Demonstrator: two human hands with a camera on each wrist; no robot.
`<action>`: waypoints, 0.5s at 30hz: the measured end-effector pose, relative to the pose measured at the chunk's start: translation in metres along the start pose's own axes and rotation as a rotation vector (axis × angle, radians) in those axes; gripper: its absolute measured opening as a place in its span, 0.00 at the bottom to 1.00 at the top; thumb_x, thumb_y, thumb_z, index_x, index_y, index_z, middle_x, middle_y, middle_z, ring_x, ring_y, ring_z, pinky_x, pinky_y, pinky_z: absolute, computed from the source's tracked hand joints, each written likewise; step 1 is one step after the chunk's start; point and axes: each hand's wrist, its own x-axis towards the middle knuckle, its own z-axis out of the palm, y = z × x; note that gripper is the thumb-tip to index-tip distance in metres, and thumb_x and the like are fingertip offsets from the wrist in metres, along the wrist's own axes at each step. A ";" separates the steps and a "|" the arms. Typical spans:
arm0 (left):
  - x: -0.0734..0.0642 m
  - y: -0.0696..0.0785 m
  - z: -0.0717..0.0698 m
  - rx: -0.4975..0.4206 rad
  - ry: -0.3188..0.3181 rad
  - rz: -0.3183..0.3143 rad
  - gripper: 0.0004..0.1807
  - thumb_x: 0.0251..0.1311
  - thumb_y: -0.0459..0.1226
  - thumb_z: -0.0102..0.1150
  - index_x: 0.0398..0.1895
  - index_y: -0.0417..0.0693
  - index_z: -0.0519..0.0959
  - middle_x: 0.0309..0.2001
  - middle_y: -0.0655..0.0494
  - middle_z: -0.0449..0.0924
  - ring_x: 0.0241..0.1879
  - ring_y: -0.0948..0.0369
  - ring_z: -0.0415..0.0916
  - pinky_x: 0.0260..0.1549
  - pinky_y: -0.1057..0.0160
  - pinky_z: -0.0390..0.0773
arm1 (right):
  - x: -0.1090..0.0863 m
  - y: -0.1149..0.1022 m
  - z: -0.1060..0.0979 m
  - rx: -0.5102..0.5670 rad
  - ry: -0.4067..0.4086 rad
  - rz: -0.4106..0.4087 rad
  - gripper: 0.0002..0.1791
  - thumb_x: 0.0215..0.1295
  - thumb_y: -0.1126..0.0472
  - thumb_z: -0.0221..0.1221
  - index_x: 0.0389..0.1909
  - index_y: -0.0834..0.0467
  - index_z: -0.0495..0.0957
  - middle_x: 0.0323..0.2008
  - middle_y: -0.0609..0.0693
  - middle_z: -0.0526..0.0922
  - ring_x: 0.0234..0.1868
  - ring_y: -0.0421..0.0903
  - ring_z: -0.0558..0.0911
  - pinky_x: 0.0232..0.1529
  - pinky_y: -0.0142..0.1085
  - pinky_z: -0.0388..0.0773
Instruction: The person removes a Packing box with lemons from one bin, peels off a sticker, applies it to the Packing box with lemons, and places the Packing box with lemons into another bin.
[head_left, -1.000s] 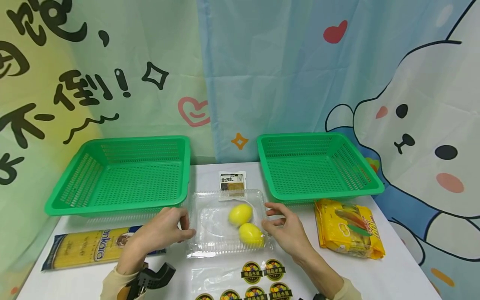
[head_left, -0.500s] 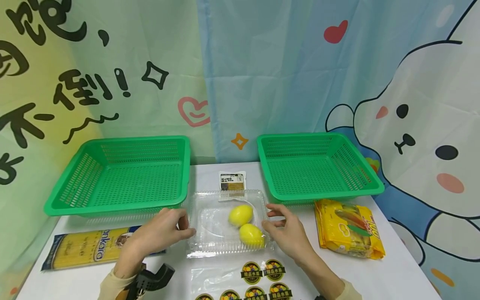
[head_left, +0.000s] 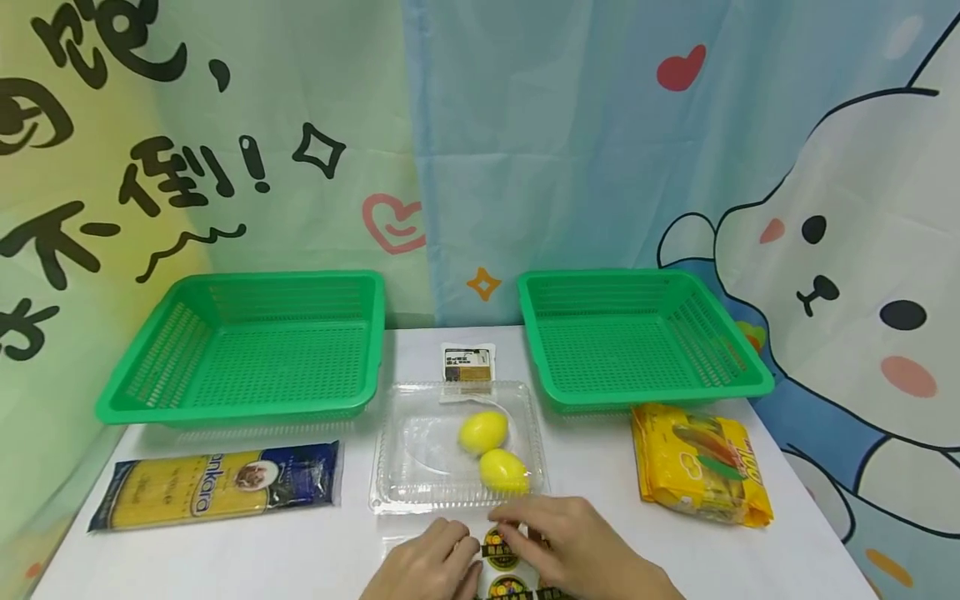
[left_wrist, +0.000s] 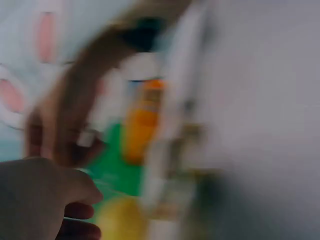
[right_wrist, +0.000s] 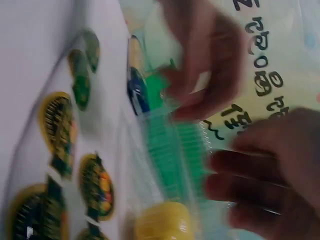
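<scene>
Both hands hover low over the sheet of round fruit stickers point(right_wrist: 75, 167) at the table's front. My left hand point(head_left: 429, 565), fingers bent, is beside the sticker point(head_left: 501, 553) in the head view. From the other side comes my right hand point(head_left: 576, 543), its index finger and thumb spread around that sticker's upper edge and covering part of the sheet. Nothing shows between the fingers in the blurred wrist views. Just behind the hands stands the clear plastic clamshell box point(head_left: 420, 467), with two yellow lemons point(head_left: 483, 432) inside its right half.
Two green baskets, one left point(head_left: 277, 367) and one right point(head_left: 630, 350), stand at the back. A spaghetti pack point(head_left: 217, 487) lies left, a yellow food bag point(head_left: 703, 465) right. Behind the box lies a small printed packet point(head_left: 468, 362). A printed curtain point(head_left: 487, 167) hangs behind.
Both hands have left the sides of the clamshell box and come toward the front, meeting over the sticker sheet. The spaghetti pack is now fully uncovered. Box and lemons have stayed put.
</scene>
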 end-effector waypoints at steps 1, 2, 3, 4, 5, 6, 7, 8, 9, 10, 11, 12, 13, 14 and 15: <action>-0.008 0.001 0.010 0.066 -0.005 0.006 0.21 0.77 0.42 0.37 0.33 0.50 0.81 0.32 0.62 0.78 0.30 0.67 0.73 0.29 0.77 0.76 | -0.001 -0.001 0.002 0.006 -0.099 0.005 0.10 0.73 0.64 0.64 0.53 0.53 0.84 0.43 0.42 0.89 0.38 0.27 0.81 0.40 0.18 0.78; -0.015 0.001 0.018 0.108 -0.020 -0.005 0.23 0.77 0.43 0.33 0.34 0.49 0.81 0.33 0.61 0.78 0.31 0.66 0.74 0.31 0.74 0.77 | -0.003 -0.001 0.005 0.005 -0.187 0.022 0.11 0.75 0.63 0.63 0.54 0.53 0.84 0.44 0.42 0.88 0.40 0.27 0.81 0.42 0.19 0.79; -0.020 0.000 0.024 0.132 -0.033 -0.013 0.25 0.78 0.43 0.32 0.36 0.48 0.83 0.34 0.60 0.79 0.31 0.65 0.75 0.32 0.72 0.78 | -0.004 -0.001 0.007 -0.002 -0.261 0.048 0.12 0.75 0.62 0.62 0.56 0.53 0.83 0.46 0.42 0.88 0.42 0.28 0.81 0.43 0.20 0.79; -0.024 -0.003 0.028 0.157 -0.038 -0.015 0.26 0.78 0.44 0.32 0.39 0.47 0.84 0.35 0.59 0.81 0.32 0.64 0.76 0.35 0.70 0.79 | -0.005 -0.001 0.010 -0.022 -0.319 0.071 0.12 0.76 0.61 0.61 0.56 0.53 0.83 0.47 0.41 0.87 0.43 0.28 0.81 0.44 0.21 0.80; -0.028 -0.006 0.032 0.180 -0.044 -0.016 0.26 0.79 0.45 0.32 0.41 0.46 0.84 0.36 0.59 0.82 0.34 0.63 0.77 0.36 0.68 0.80 | -0.006 -0.001 0.013 -0.048 -0.366 0.100 0.13 0.76 0.61 0.61 0.58 0.53 0.82 0.48 0.41 0.86 0.42 0.28 0.80 0.44 0.22 0.80; -0.030 -0.008 0.034 0.189 -0.047 -0.012 0.27 0.79 0.46 0.33 0.43 0.46 0.85 0.36 0.58 0.83 0.35 0.62 0.79 0.37 0.67 0.81 | -0.007 -0.001 0.016 -0.078 -0.391 0.118 0.13 0.76 0.61 0.61 0.58 0.54 0.82 0.48 0.42 0.86 0.43 0.29 0.81 0.43 0.24 0.81; -0.032 -0.011 0.036 0.188 -0.052 -0.004 0.26 0.80 0.48 0.36 0.44 0.46 0.85 0.37 0.58 0.84 0.35 0.62 0.80 0.37 0.66 0.81 | -0.007 -0.001 0.019 -0.100 -0.404 0.138 0.13 0.76 0.61 0.61 0.58 0.54 0.82 0.49 0.42 0.85 0.43 0.30 0.81 0.43 0.25 0.82; -0.034 -0.012 0.037 0.187 -0.058 0.007 0.24 0.79 0.48 0.39 0.44 0.46 0.85 0.37 0.58 0.84 0.36 0.61 0.80 0.37 0.66 0.81 | -0.008 -0.001 0.022 -0.120 -0.413 0.159 0.13 0.76 0.61 0.61 0.58 0.54 0.81 0.50 0.43 0.85 0.43 0.31 0.82 0.43 0.26 0.83; -0.035 -0.013 0.038 0.184 -0.065 0.017 0.22 0.78 0.49 0.43 0.44 0.47 0.85 0.37 0.58 0.84 0.36 0.61 0.80 0.37 0.65 0.80 | -0.007 -0.001 0.025 -0.140 -0.417 0.179 0.13 0.76 0.61 0.61 0.58 0.54 0.81 0.50 0.43 0.85 0.43 0.32 0.83 0.43 0.27 0.83; -0.036 -0.014 0.039 0.177 -0.074 0.021 0.20 0.76 0.50 0.48 0.44 0.48 0.85 0.37 0.59 0.84 0.37 0.61 0.80 0.37 0.65 0.79 | -0.007 -0.001 0.027 -0.166 -0.419 0.192 0.13 0.76 0.61 0.61 0.58 0.55 0.81 0.50 0.44 0.84 0.43 0.33 0.83 0.42 0.27 0.84; -0.037 -0.014 0.039 0.167 -0.084 0.018 0.18 0.73 0.51 0.53 0.44 0.48 0.85 0.38 0.59 0.84 0.37 0.62 0.79 0.37 0.66 0.79 | -0.008 -0.001 0.029 -0.191 -0.417 0.201 0.14 0.75 0.61 0.62 0.58 0.56 0.81 0.50 0.44 0.84 0.42 0.33 0.83 0.41 0.27 0.84; -0.038 -0.013 0.041 0.157 -0.093 0.009 0.18 0.69 0.52 0.58 0.44 0.49 0.85 0.38 0.60 0.83 0.38 0.62 0.79 0.38 0.65 0.78 | -0.008 -0.001 0.032 -0.216 -0.415 0.208 0.15 0.74 0.60 0.63 0.58 0.56 0.81 0.50 0.45 0.84 0.40 0.33 0.83 0.39 0.27 0.84; -0.039 -0.013 0.042 0.144 -0.098 -0.002 0.18 0.66 0.53 0.61 0.44 0.49 0.85 0.39 0.60 0.83 0.38 0.62 0.78 0.38 0.65 0.77 | -0.009 -0.001 0.033 -0.252 -0.411 0.202 0.16 0.73 0.59 0.64 0.58 0.57 0.80 0.50 0.45 0.84 0.38 0.33 0.82 0.37 0.27 0.83; -0.039 -0.013 0.044 0.133 -0.105 -0.015 0.18 0.65 0.53 0.63 0.44 0.50 0.85 0.39 0.60 0.82 0.39 0.62 0.77 0.39 0.65 0.76 | -0.009 -0.001 0.035 -0.286 -0.407 0.196 0.18 0.71 0.57 0.66 0.58 0.58 0.80 0.49 0.46 0.83 0.36 0.32 0.81 0.36 0.27 0.83; -0.040 -0.013 0.045 0.122 -0.113 -0.028 0.18 0.63 0.53 0.65 0.44 0.50 0.85 0.39 0.61 0.81 0.39 0.62 0.77 0.39 0.65 0.75 | -0.010 -0.001 0.036 -0.313 -0.406 0.191 0.20 0.69 0.54 0.68 0.57 0.58 0.80 0.48 0.46 0.83 0.34 0.32 0.80 0.34 0.27 0.82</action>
